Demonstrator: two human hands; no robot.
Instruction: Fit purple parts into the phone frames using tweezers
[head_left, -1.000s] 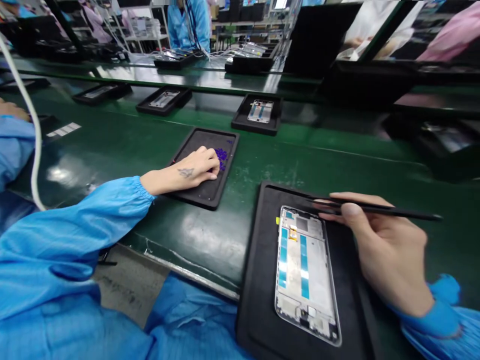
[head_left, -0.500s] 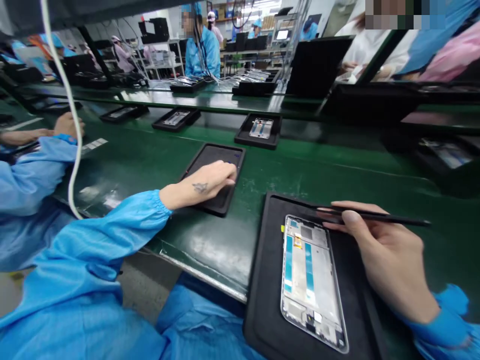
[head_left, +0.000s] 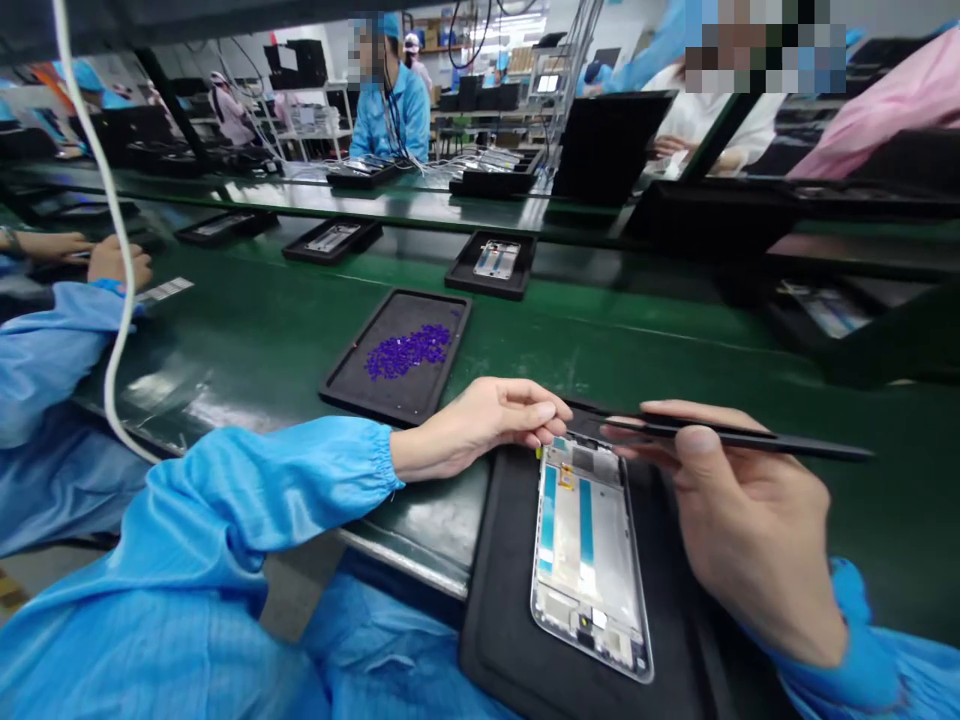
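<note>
My right hand [head_left: 757,530] grips black tweezers [head_left: 795,446], their tips pointing left towards my other hand. With thumb and fingers pinched together, my left hand [head_left: 502,425] hovers by the top end of a phone frame [head_left: 611,530]. Whatever lies in that pinch is too small or hidden to make out. The frame is silvery with blue strips and a small orange flex piece, lying face up in a black tray [head_left: 499,620] at the bench edge. Many tiny purple pieces [head_left: 409,350] lie in a smaller black tray [head_left: 367,408] beyond my left forearm.
Further black trays with phone frames [head_left: 496,258] line the back of the green bench [head_left: 600,345]. A white cable [head_left: 112,260] hangs at the left, near a co-worker's hands [head_left: 116,265]. A raised shelf [head_left: 300,190] runs behind, with other people beyond.
My left hand has come from the tray of purple pieces to the top of the phone frame, uncovering those pieces. My right hand still holds the tweezers near the frame. The view has shifted slightly.
</note>
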